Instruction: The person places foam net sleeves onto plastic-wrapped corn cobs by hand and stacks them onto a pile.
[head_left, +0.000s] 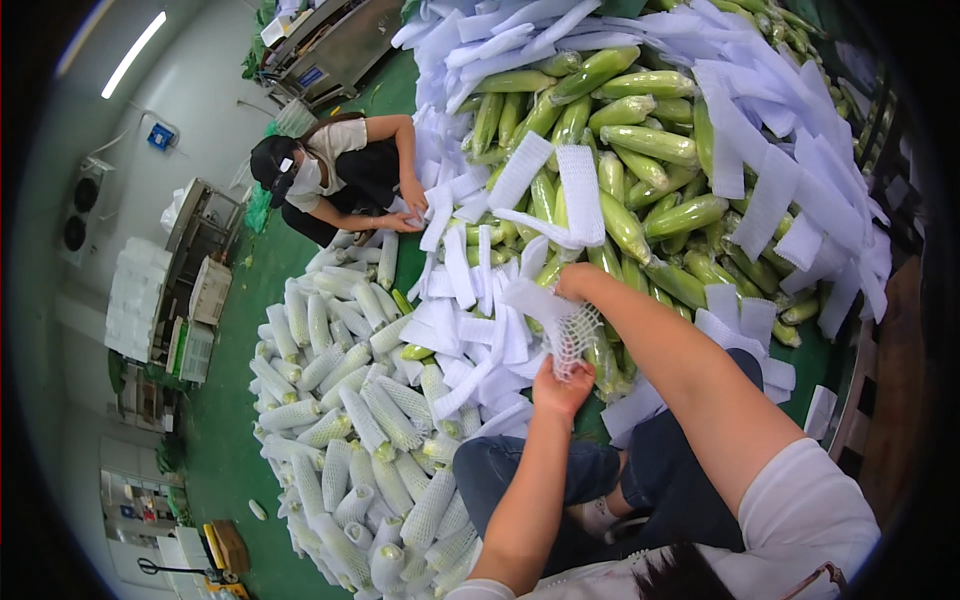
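My left hand (562, 386) grips the lower end of a white foam net sleeve (574, 334), whose mesh is stretched wide. At the sleeve's upper side is my right hand (576, 283), bent down over the corn; its fingers are hidden, so what they hold does not show. Green ears of corn in clear film (660, 142) form a big heap in front of me. Flat foam net sleeves (480, 330) lie loose to the left of my hands. Further left is a pile of corn ears inside foam nets (352, 412).
A masked person (337, 172) squats across on the left, hands at the sleeves. More foam sleeves (795, 172) border the heap on the right. Along the left wall stand a metal table (180, 247), crates (208, 289) and a pallet jack (214, 576). The floor (217, 450) is green.
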